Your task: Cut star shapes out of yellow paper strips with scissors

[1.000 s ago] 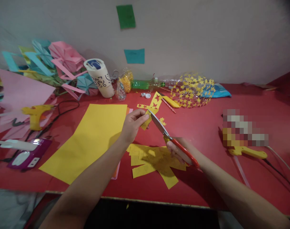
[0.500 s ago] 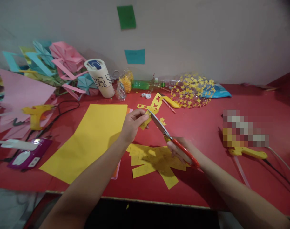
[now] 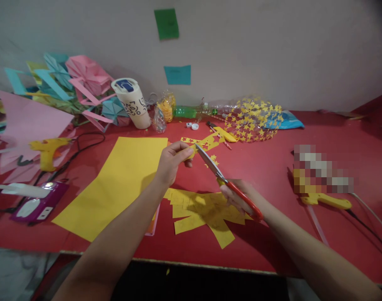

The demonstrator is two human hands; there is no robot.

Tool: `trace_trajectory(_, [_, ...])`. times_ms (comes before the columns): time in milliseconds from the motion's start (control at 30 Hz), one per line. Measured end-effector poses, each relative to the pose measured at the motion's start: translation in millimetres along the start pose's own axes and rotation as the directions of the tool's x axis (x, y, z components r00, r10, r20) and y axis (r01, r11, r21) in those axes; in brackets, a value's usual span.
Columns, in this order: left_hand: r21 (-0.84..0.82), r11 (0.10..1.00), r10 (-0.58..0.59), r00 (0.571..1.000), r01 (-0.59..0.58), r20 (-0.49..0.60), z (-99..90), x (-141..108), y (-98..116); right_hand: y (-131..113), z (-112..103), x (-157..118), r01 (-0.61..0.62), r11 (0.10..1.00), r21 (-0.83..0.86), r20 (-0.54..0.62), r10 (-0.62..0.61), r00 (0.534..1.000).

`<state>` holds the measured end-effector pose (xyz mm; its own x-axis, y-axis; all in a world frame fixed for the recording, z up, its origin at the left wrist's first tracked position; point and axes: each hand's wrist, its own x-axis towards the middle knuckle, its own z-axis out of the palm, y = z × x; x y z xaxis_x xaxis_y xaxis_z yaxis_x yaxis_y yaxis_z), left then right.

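My left hand (image 3: 173, 161) pinches a yellow paper strip (image 3: 214, 141) between thumb and fingers. Star-shaped holes show in the strip, which reaches out to the right behind the blades. Closed round the red handles of a pair of scissors (image 3: 237, 194) is my right hand (image 3: 236, 198). The scissors' tips meet the paper just right of my left fingertips. Small cut-out yellow stars (image 3: 214, 159) lie on the table beyond the blades. Below both hands spreads a pile of yellow paper strips (image 3: 206, 209).
A large yellow sheet (image 3: 115, 179) lies left on the red table (image 3: 256, 259). Two yellow glue guns (image 3: 48, 152) flank the workspace, one each side. Behind stand a white tumbler (image 3: 134, 104) and a star-covered clear bottle (image 3: 253, 119). A purple power strip (image 3: 40, 205) sits front left.
My left hand has turned the paper strip, so its free end has swung from pointing up to pointing right. The scissors in my right hand have hardly moved.
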<state>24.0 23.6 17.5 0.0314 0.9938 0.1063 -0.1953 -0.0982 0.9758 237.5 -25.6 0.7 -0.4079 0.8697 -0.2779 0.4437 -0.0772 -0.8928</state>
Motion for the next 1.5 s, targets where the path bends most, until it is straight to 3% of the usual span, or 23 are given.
trace_trajectory(167, [-0.11,0.994,-0.026,0.993,0.013,-0.113,0.6,3.2,-2.7,-5.6,-0.2,-4.1,-0.094,0.993,0.078,-0.028,0.097,0.995])
trace_trajectory(267, [-0.147,0.985,-0.117,0.981,0.094,-0.155,2.1,3.6,-6.8,-1.9,0.8,-4.7,-0.104,0.985,0.138,-0.065,0.114,0.991])
trace_trajectory(333, [-0.08,0.976,-0.206,0.977,0.202,-0.048,4.4,1.6,-8.0,0.3,1.4,-4.6,-0.096,0.983,0.157,-0.077,0.109,0.991])
trace_trajectory(400, [0.037,0.963,-0.268,0.953,0.266,0.138,7.6,-2.2,-7.2,-0.5,1.5,-4.5,-0.102,0.983,0.153,-0.07,0.113,0.991])
trace_trajectory(433, [0.079,0.961,-0.277,0.937,0.266,0.214,9.3,-4.5,-6.2,-2.1,1.4,-4.6,-0.101,0.985,0.14,-0.067,0.111,0.992])
trace_trajectory(500, [0.099,0.969,-0.246,0.932,0.228,0.265,12.0,-8.4,-3.9,-6.2,0.8,-4.6,-0.083,0.992,0.095,-0.065,0.089,0.994])
trace_trajectory(733, [-0.001,0.998,-0.063,0.994,0.064,0.092,10.7,-6.8,-4.4,-7.5,-0.2,-1.5,-0.002,1.0,-0.026,-0.069,0.0,0.998])
trace_trajectory(933, [-0.007,1.0,0.007,1.0,-0.007,-0.028,9.0,-3.7,-7.4,-10.4,0.7,-4.4,-0.013,0.999,-0.033,-0.049,0.011,0.999])
trace_trajectory(1233, [0.014,1.0,0.02,0.997,-0.019,-0.08,6.1,-1.8,-7.6,-9.9,-0.1,-6.3,-0.008,1.0,0.006,0.004,0.008,1.0])
trace_trajectory(1500, [0.033,0.999,0.028,0.998,-0.026,-0.049,5.1,-1.2,-8.5,-5.4,-1.9,-4.6,-0.01,1.0,0.014,0.054,0.01,0.998])
